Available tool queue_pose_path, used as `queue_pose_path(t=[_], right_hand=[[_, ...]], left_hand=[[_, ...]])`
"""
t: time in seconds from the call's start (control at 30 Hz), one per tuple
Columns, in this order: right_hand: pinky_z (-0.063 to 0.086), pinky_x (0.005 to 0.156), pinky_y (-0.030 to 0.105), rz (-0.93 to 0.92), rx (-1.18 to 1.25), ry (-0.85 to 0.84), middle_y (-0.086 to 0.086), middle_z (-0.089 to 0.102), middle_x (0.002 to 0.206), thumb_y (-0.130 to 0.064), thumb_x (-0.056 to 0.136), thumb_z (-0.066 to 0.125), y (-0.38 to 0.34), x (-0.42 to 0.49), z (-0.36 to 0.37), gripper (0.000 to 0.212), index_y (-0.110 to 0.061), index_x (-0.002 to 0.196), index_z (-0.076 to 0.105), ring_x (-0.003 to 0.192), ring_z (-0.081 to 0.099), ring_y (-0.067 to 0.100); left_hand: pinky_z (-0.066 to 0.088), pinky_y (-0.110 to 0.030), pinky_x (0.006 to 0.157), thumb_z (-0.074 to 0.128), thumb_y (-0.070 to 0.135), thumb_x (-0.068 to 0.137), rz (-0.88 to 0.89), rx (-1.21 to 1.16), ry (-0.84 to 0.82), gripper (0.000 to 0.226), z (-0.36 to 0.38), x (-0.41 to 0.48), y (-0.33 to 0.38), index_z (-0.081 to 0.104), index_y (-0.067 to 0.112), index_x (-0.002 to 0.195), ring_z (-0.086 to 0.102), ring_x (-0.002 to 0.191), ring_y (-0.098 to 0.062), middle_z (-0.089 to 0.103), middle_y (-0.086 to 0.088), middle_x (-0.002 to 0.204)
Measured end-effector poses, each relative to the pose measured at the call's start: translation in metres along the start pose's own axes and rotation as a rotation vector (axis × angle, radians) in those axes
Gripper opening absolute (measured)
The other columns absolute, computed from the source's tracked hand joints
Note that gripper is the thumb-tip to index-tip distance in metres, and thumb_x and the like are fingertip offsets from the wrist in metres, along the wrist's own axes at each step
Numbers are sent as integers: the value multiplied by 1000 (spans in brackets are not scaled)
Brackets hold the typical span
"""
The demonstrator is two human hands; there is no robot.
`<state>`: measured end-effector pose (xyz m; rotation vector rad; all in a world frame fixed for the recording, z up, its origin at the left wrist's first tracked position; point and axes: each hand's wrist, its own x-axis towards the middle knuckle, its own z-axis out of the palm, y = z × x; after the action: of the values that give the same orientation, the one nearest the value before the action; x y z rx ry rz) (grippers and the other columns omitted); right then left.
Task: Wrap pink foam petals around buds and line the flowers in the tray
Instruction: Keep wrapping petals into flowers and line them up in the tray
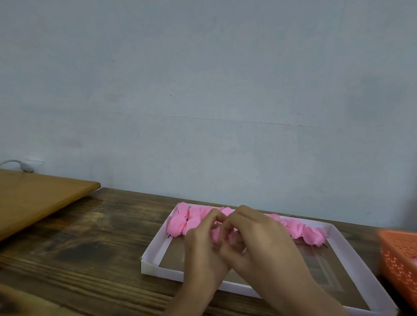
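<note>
You are working in soft, fairly dim, even light. The wall [198, 73] is reading as a flat grey-blue, with no hard shadows anywhere. A pale sheen is lying on the dark wooden surface [90, 227] toward 9 o'clock. The orange basket [406, 268] at 4 o'clock is smearing with motion blur along its left edge. The pink flower [217, 234] pinched between your left hand [202, 252] and right hand [260, 235] is losing its detail to softness. Straight lines are bowing slightly near the frame's edges.
</note>
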<state>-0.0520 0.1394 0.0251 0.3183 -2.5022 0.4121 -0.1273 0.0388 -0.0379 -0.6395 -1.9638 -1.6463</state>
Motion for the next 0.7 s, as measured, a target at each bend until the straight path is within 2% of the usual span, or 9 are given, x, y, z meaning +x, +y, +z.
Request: queue_pose_path(t=[0.1, 0.17, 0.23, 0.3, 0.33, 0.4, 0.47, 0.57, 0.7], right_hand=[[39, 62, 23, -27, -16, 17, -16, 54, 84, -30, 86, 68, -4, -1, 0, 2, -31, 86, 66, 77, 49, 5], [37, 61, 23, -31, -29, 52, -16, 53, 83, -25, 85, 70, -4, -1, 1, 5, -28, 84, 66, 77, 47, 3], [40, 62, 23, -28, -15, 100, -16, 55, 84, -23, 85, 73, -4, -2, 4, 8, -27, 84, 67, 79, 48, 2], [44, 63, 24, 0, 12, 138, -16, 57, 88, -30, 86, 74, -1, -2, 7, 6, -30, 88, 69, 80, 52, 3], [46, 64, 25, 23, 21, 154, -17, 58, 89, -35, 86, 74, 0, -3, 8, 6, -33, 90, 71, 81, 54, 3], [49, 62, 28, 52, 37, 186, -17, 61, 88, -39, 84, 77, 2, -3, 11, 7, -35, 89, 76, 79, 58, 5], [50, 58, 29, 55, 40, 202, -17, 63, 86, -35, 80, 82, 2, -3, 13, 7, -35, 86, 78, 75, 60, 5], [49, 55, 25, 62, 34, 209, -17, 65, 83, -31, 76, 86, 2, -3, 14, 11, -36, 83, 79, 70, 59, 3], [52, 53, 27, 63, 39, 226, -17, 67, 81, -25, 71, 89, 2, -3, 14, 17, -36, 80, 79, 68, 61, 3]], left_hand=[[48, -25, 56, 57, 17, 71, 88, 179, -23, 23, -1, 0, -3, 58, 38, 65, 52, 57, -9, 57, 6, 57], [40, -26, 54, 59, 16, 70, 56, 129, -13, 23, -5, -1, -7, 54, 29, 52, 40, 55, -13, 45, 6, 54], [41, -26, 56, 64, 10, 68, 29, -38, -116, 22, -9, -6, -4, 54, 25, 55, 45, 55, -11, 45, 3, 59], [45, -25, 53, 67, 9, 66, -68, -68, -32, 19, -9, 2, -3, 55, 19, 55, 49, 54, -11, 45, -2, 61], [46, -23, 53, 67, 6, 67, -49, -10, -16, 22, -6, 1, -3, 57, 22, 55, 50, 54, -10, 48, 1, 59], [46, -15, 55, 64, 1, 74, 42, 137, -22, 41, -4, 1, -4, 58, 39, 61, 54, 55, -4, 56, 14, 57], [46, -12, 57, 64, -5, 78, -43, -4, 64, 55, -1, 3, -7, 55, 47, 66, 58, 60, 1, 61, 22, 62], [46, -11, 57, 58, 8, 72, -47, -49, 75, 45, 0, 3, -1, 56, 53, 66, 59, 61, 2, 63, 22, 64], [48, -15, 59, 54, 15, 70, -67, -64, 79, 33, 2, 1, 1, 55, 47, 74, 60, 64, 1, 65, 22, 69]])
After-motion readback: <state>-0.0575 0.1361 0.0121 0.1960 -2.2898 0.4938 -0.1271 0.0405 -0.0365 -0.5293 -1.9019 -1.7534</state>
